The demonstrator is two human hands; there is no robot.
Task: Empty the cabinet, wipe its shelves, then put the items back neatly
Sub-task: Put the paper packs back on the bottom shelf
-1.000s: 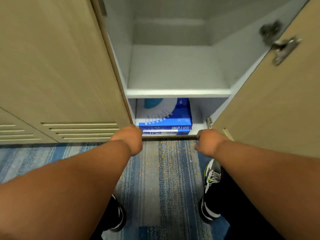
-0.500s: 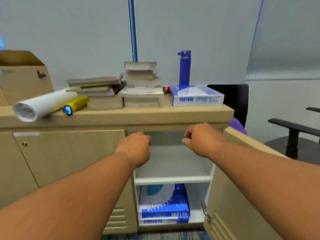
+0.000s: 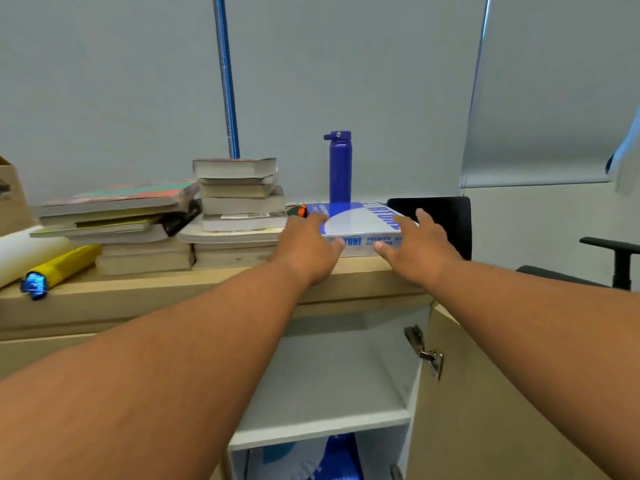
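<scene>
A blue-and-white ream of paper [image 3: 360, 223] lies on the cabinet top [image 3: 173, 289], in front of a tall blue bottle [image 3: 340, 168]. My left hand [image 3: 308, 247] rests on the ream's left end, fingers spread over its top corner. My right hand [image 3: 419, 244] lies over its right part, thumb against the front face. Neither hand is closed around it. Below, the cabinet stands with its door [image 3: 485, 410] swung out to the right. Its upper white shelf [image 3: 322, 386] is bare. Another blue ream [image 3: 332, 459] sits on the bottom shelf.
Two book stacks [image 3: 239, 192] [image 3: 117, 216] fill the cabinet top left of the ream, with a yellow tube [image 3: 62, 265], a white roll [image 3: 24, 251] and a cardboard box [image 3: 10, 199] further left. A black chair [image 3: 613, 258] stands at the right.
My view rose from the floor and bottom shelf to the cabinet top. Both hands left the cabinet's lower edge and moved up onto the ream on top.
</scene>
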